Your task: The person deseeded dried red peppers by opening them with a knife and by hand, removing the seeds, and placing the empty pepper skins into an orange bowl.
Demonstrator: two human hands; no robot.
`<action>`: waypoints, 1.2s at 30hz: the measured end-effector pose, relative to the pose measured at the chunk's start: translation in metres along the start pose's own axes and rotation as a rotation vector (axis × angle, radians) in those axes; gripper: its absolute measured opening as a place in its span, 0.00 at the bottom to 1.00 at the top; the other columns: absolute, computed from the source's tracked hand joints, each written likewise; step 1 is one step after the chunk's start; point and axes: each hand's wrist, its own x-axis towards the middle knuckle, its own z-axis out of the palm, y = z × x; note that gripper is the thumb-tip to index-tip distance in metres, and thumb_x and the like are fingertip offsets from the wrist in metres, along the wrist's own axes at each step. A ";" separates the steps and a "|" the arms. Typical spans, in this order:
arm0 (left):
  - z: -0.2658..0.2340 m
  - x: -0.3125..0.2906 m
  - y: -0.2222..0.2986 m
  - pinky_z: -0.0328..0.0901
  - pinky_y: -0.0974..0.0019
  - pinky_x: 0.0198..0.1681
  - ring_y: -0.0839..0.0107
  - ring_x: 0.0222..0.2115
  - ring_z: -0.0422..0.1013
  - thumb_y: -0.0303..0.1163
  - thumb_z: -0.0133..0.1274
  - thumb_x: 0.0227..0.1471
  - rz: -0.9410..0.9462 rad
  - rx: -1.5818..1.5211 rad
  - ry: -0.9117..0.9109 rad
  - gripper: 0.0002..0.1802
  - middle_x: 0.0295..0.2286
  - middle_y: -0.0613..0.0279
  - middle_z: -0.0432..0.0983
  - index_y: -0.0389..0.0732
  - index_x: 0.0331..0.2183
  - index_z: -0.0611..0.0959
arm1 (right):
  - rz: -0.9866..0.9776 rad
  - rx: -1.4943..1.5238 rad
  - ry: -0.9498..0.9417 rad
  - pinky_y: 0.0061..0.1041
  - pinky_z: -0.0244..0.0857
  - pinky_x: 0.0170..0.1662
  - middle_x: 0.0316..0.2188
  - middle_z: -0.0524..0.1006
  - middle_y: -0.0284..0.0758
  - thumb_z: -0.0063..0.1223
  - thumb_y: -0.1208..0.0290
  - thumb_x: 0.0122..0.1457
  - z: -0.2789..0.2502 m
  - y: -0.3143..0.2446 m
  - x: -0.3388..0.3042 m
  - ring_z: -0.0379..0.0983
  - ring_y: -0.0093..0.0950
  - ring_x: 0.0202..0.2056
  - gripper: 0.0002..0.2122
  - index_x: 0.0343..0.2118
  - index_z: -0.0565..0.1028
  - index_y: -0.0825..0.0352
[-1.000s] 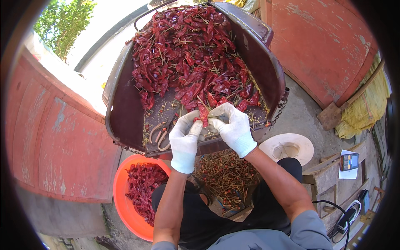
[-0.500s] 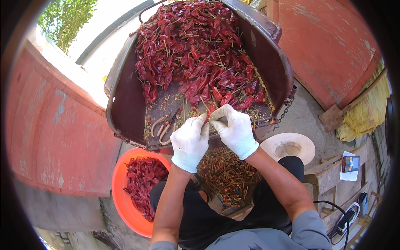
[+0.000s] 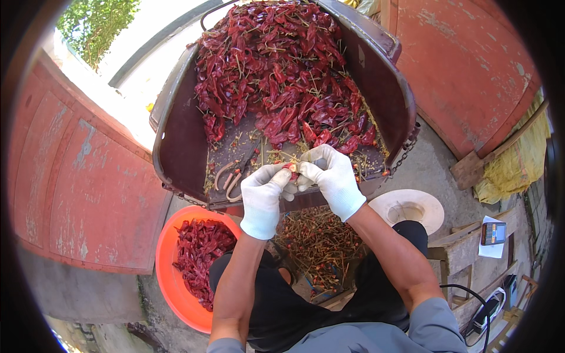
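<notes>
Both my hands wear white knit gloves and meet over the near edge of a dark metal cart bed (image 3: 176,138). Between their fingertips is a red dried chili pepper (image 3: 292,167), its pale stem end facing up. My left hand (image 3: 266,194) pinches it from the left, while my right hand (image 3: 331,176) has thumb and fingers closed at the stem end. Much of the pepper is covered by the gloves. Behind them, a large heap of dried red chilies (image 3: 276,65) with stems fills the bed. Pink-handled scissors (image 3: 231,181) lie on the bed to the left.
At lower left stands an orange basin (image 3: 166,282) of red chilies. Cut stems (image 3: 321,247) are piled between my knees. A pale straw hat (image 3: 432,206) sits at right, near a wooden bench (image 3: 465,250) with a handheld device (image 3: 493,233). Chains (image 3: 403,156) hang at the cart's corners.
The pepper between my hands has been turned so its stem end shows. My left hand has rolled and its fingers now curl under the pepper; the right stays close by.
</notes>
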 end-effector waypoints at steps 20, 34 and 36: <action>-0.032 0.003 0.021 0.64 0.71 0.27 0.71 0.33 0.70 0.33 0.53 0.58 -0.220 -0.598 -0.020 0.13 0.38 0.59 0.75 0.39 0.43 0.78 | 0.103 0.405 -0.137 0.29 0.77 0.37 0.34 0.76 0.34 0.55 0.77 0.62 -0.033 -0.010 0.015 0.77 0.25 0.31 0.06 0.41 0.73 0.70; -0.009 -0.003 0.009 0.59 0.72 0.28 0.80 0.25 0.60 0.33 0.66 0.49 0.222 0.716 -0.278 0.16 0.21 0.73 0.66 0.33 0.35 0.80 | 0.249 0.318 -0.245 0.22 0.74 0.31 0.33 0.77 0.34 0.56 0.76 0.62 -0.023 -0.005 0.006 0.77 0.23 0.30 0.08 0.42 0.73 0.71; -0.009 -0.001 0.003 0.59 0.71 0.28 0.80 0.24 0.59 0.33 0.66 0.49 0.221 0.744 -0.253 0.14 0.21 0.72 0.65 0.34 0.31 0.78 | 0.209 0.211 -0.194 0.20 0.72 0.29 0.31 0.77 0.34 0.56 0.76 0.61 -0.022 -0.005 0.003 0.76 0.22 0.29 0.08 0.42 0.73 0.71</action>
